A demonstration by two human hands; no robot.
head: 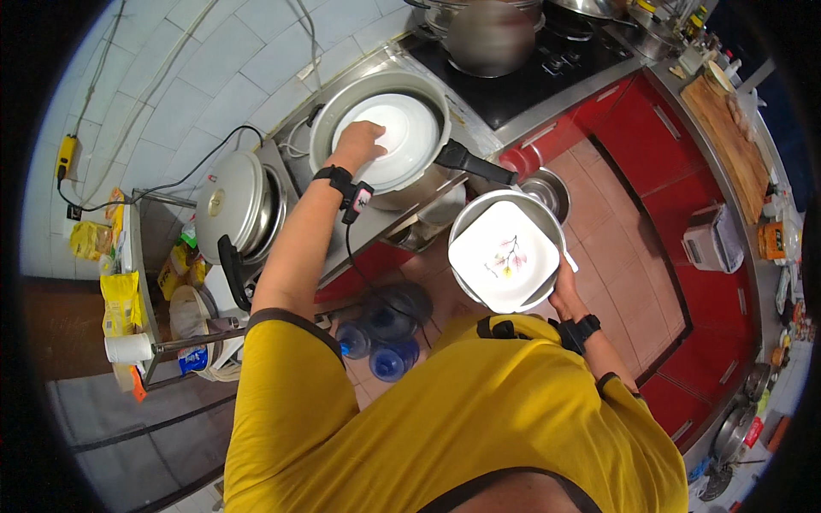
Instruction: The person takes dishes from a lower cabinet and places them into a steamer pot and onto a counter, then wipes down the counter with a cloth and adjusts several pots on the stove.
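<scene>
My left hand [360, 147] is over a large metal pressure cooker pot [319, 138] with a black handle [478, 163]. Inside this pot lies a round white dish [410, 144]. The thumb and index finger are apart over the dish, with nothing visible between them; whether they touch it is unclear. My right hand [566, 292] grips the side of a light round pot [467, 208] in front of my body. A squarish white dish [503, 256] with a printed leaf sprig sits in its mouth, covering most of the inside.
A pressure cooker lid [224, 202] rests left on the counter. Behind are a black cooktop [513, 96] and a blurred round metal thing [490, 38]. Large blue water bottles [394, 320] and a metal bowl [555, 192] are low down. Red cabinets [693, 186] line the right.
</scene>
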